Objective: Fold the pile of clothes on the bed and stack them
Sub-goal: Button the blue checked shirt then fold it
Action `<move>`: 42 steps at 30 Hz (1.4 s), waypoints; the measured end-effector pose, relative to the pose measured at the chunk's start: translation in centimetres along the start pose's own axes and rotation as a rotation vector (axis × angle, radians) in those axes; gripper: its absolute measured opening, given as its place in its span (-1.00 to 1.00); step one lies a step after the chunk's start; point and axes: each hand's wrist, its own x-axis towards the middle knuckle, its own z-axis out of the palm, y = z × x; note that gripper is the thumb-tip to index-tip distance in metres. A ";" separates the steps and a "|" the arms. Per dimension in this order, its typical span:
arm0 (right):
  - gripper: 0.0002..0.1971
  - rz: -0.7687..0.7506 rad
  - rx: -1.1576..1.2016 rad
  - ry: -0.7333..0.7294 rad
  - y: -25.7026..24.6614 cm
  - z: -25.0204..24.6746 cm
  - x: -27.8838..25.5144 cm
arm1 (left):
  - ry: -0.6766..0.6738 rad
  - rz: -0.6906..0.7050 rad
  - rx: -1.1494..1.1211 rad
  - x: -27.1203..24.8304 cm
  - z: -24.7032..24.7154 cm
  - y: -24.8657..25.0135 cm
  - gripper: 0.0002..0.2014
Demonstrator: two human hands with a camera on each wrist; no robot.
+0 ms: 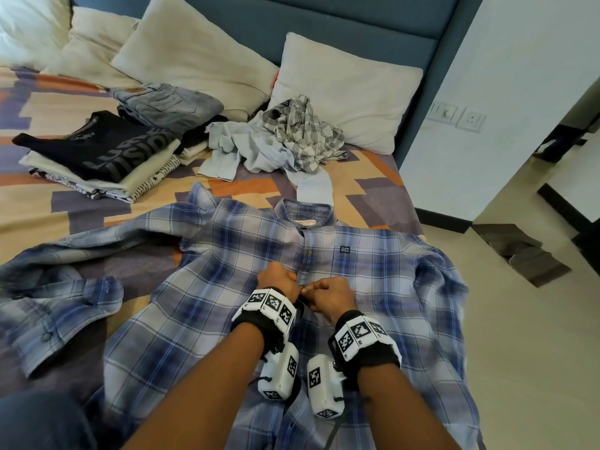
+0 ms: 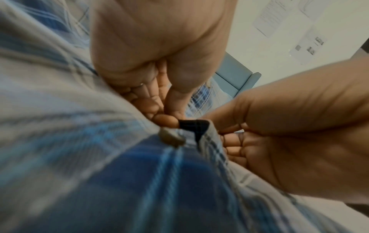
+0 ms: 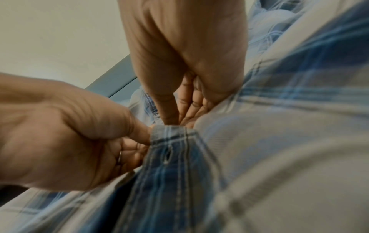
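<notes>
Far left on the bed [image 1: 373, 167]: folded stack [image 1: 97, 157], dark tee on top. Far centre: unfolded pile [image 1: 276, 141] by a pillow [image 1: 350, 92]. Near: blue plaid shirt [image 1: 211, 319] spread flat, front up. Left hand [image 1: 278, 280] pinching the button-side edge at mid-placket, button [image 2: 171, 138] just nearer. Right hand [image 1: 331, 295] pinching the buttonhole strip [image 3: 171, 151], fingertips touching the left's.
</notes>
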 end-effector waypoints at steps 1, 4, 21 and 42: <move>-0.77 -0.004 -0.033 0.013 0.0 0.3 0.0 | -0.005 -0.007 -0.037 0.0 0.0 -0.2 -0.82; -0.82 -0.032 -0.168 0.058 -0.4 0.9 -0.1 | -0.026 -0.016 -0.088 0.0 0.0 -0.6 -0.73; -0.84 -0.032 -0.190 0.025 -0.5 1.3 -0.2 | 0.010 0.006 0.096 -0.4 -0.2 -0.1 -0.79; -0.73 0.052 0.010 -0.027 -0.8 0.5 -0.3 | -0.007 0.117 0.130 0.3 -0.2 -0.4 -0.77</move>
